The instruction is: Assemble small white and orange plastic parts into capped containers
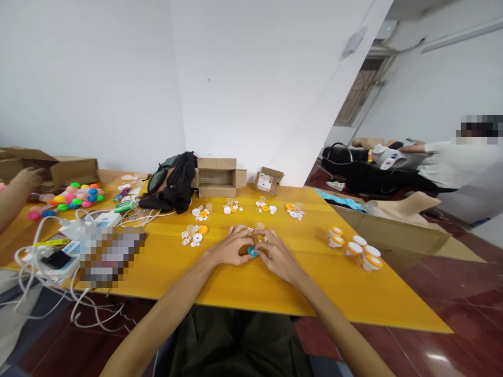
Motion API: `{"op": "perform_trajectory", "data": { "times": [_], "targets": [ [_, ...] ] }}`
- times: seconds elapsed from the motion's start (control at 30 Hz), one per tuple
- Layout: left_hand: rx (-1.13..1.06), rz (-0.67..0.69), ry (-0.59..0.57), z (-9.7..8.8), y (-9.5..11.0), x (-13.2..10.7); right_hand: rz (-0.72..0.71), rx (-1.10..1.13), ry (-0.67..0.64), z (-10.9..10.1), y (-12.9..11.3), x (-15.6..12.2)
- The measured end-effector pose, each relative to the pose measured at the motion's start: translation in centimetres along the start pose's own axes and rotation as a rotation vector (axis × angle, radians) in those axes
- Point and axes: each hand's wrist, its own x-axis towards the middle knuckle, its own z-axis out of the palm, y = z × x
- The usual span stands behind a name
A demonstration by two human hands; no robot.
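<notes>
Two bare hands meet over one sm. teal piece (252, 252), approx. mid-length of the desk (314, 283) and toward its near edge. Going L to R, we see a co-worker's hand (29, 179) at a cardboard box (77, 170), w/ coloured balls (74, 199) just to the R; then a power strip (109, 219) and a dark bag (178, 180) nearer the wall. Next, we note sm. groups of parts, incl. a white disc (197, 239) and an orange ring (203, 230), beyond and to the L of our hands.

Our left hand (240, 250) comes in from the L, thumb and index closed on the teal piece, i.e. it grips the L side. The piece thus lies immed. R of the L fingertips and immed. L of the R ones; it looks roundish, so we read no clear long axis. Neither hand is plainly nearer: both are at it. Our right hand (275, 254) has its fingers bent at the piece's R side; whether it pinches or merely touches, we can't tell. A clear cup (260, 226) stands just beyond, betw. the hands.

Farther R, well apart, several lidded cups (372, 252) stand near the desk's R side; past them, a person in a white top (458, 159).
</notes>
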Motion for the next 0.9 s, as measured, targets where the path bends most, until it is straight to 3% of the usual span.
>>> {"op": "perform_trajectory", "data": {
  "times": [0.57,0.9],
  "targets": [
    [0.004,0.016,0.009,-0.11,0.12,-0.03,0.001,0.022,0.037,0.42,0.42,-0.09],
    [0.007,0.022,0.006,-0.11,0.04,0.07,-0.01,0.022,-0.006,0.44,0.71,-0.13]
  ]
}}
